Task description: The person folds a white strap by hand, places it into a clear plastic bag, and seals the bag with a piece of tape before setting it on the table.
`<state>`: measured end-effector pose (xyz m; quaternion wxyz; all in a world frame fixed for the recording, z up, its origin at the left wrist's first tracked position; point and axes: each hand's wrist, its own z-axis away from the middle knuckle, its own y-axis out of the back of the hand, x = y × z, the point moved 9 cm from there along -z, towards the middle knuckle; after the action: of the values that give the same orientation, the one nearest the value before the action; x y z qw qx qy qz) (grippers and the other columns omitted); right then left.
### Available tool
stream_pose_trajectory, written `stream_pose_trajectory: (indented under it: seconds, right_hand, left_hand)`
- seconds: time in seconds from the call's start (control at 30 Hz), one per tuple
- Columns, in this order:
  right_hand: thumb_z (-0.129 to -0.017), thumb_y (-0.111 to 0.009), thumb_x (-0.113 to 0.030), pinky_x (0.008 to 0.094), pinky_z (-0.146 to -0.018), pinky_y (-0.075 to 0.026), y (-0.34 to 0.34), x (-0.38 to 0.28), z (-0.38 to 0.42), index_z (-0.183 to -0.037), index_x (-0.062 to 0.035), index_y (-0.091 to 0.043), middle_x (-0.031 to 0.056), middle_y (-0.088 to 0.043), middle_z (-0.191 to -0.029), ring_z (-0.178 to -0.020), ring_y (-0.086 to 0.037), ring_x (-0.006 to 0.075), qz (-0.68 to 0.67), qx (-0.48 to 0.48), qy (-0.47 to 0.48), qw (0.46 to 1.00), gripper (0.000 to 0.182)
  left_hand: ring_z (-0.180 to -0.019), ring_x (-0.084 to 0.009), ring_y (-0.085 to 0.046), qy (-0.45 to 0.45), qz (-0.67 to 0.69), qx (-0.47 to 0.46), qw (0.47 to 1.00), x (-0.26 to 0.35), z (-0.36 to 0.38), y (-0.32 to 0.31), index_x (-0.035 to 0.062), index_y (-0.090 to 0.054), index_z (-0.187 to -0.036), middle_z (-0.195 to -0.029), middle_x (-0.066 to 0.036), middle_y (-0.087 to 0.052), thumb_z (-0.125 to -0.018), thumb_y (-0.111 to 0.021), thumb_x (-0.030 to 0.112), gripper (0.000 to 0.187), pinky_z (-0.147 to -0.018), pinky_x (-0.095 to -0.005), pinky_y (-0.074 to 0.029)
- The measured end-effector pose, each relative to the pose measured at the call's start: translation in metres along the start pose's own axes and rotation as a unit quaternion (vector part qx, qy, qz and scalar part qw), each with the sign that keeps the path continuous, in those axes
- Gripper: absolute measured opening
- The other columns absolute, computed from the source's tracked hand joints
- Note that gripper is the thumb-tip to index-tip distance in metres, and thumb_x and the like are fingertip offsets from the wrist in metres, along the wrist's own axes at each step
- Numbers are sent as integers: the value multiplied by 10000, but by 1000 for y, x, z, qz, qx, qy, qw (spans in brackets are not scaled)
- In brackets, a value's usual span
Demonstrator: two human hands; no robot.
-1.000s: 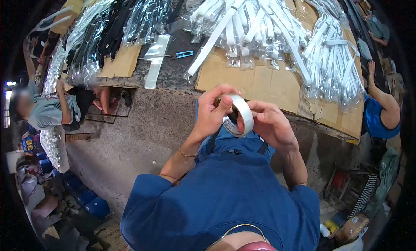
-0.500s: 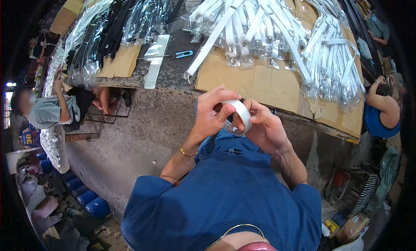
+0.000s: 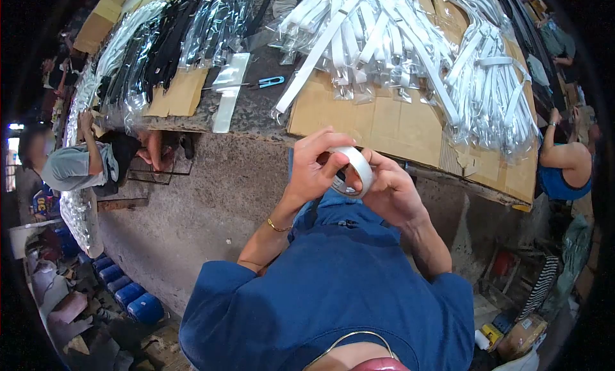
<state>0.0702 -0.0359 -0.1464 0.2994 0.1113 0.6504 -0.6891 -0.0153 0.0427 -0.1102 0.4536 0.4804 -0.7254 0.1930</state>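
Observation:
A roll of whitish tape [image 3: 366, 171] is held up between both hands, just in front of the table's near edge. My left hand [image 3: 315, 164] is closed around its left side, thumb and fingers pinching the ring. On the other side, my right hand [image 3: 398, 190] has its bent fingers and thumb at the roll's outer face; whether it lifts a tape end cannot be made out. Past the hands, white straps in clear plastic sleeves [image 3: 359, 44] lie heaped on flattened cardboard [image 3: 391, 124].
Blue thread snips [image 3: 270, 81] and a clear flat strip [image 3: 230, 92] lie on the dark tabletop [image 3: 256, 108]. Black bagged straps [image 3: 173, 50] are piled at left. One person [image 3: 77, 163] sits left, another [image 3: 567, 169] right. Blue containers [image 3: 144, 307] stand on the floor.
My right fingers have shifted slightly on the roll, with the thumb drawn in closer. My left hand stays nearly still. The person at right has moved their arms.

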Motion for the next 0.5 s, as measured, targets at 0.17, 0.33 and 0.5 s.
stream_pose_trajectory:
  seconds: [0.17,0.33,0.5]
  right_hand:
    - [-813,-603,-15,268,-822,-462,9,-38,15,-1179,21,-543,76,-611,-1033,-940,-569,137,328,126,153,924,373]
    - [-797,-675,7,246,-702,-486,-21,-61,22,-1078,3,-619,86,-638,-953,-827,-613,150,581,116,255,764,287]
    - [-784,-677,13,254,-670,-482,-35,-64,21,-999,4,-630,96,-639,-908,-767,-626,170,620,112,277,725,221]
  left_hand:
    - [-562,-32,-427,142,191,44,970,-31,12,1,19,-649,-973,-684,28,-511,-915,-612,402,389,-482,-200,-300]
    - [-568,-6,-380,183,231,33,955,-48,20,-3,13,-638,-992,-699,58,-478,-931,-587,406,401,-485,-180,-276]
    - [-584,-8,-397,183,206,44,960,-45,19,2,7,-638,-986,-722,47,-501,-927,-599,395,395,-499,-177,-290]
